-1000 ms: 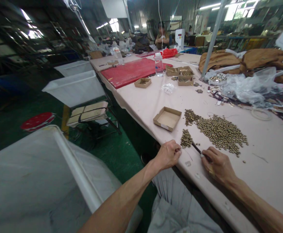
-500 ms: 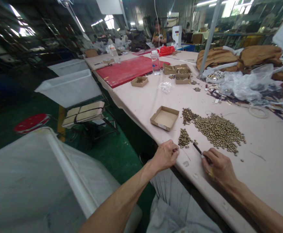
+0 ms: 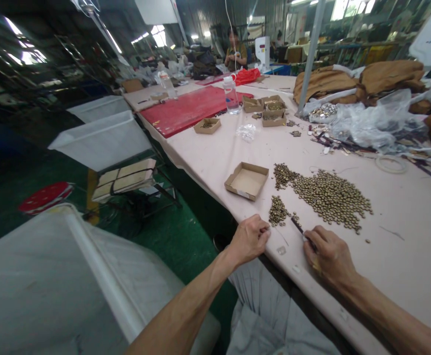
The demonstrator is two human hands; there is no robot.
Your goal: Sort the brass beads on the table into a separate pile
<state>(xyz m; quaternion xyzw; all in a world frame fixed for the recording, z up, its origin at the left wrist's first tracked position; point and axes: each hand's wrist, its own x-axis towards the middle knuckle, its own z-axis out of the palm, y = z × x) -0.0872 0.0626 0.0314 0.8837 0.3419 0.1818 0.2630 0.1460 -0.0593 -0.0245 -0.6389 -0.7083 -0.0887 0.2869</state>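
Observation:
My right hand (image 3: 328, 250) is closed around a thin dark stick (image 3: 297, 225), whose far end reaches a few loose brass-coloured metal buttons. Left of that tip lies a small pile of the same buttons (image 3: 277, 211). Behind it spreads a much larger pile of buttons (image 3: 330, 195) on the pale tabletop. My left hand (image 3: 251, 236) rests at the table's near edge beside the small pile, its fingers curled in; what they hold, if anything, is hidden. Beyond the left hand sits a shallow cardboard box (image 3: 247, 181) with a bare bottom.
Small cardboard trays (image 3: 273, 117) with metal parts and a water bottle (image 3: 231, 96) stand farther back. A metal pole (image 3: 310, 56) rises near brown fabric and plastic bags (image 3: 376, 121). Large white bins (image 3: 100, 140) stand left of the table. Another person (image 3: 236, 53) is at the far end.
The whole view has shifted slightly, so the table's things appear a little farther left. Both hands keep nearly the same pose, and the stick's tip stays by the loose buttons.

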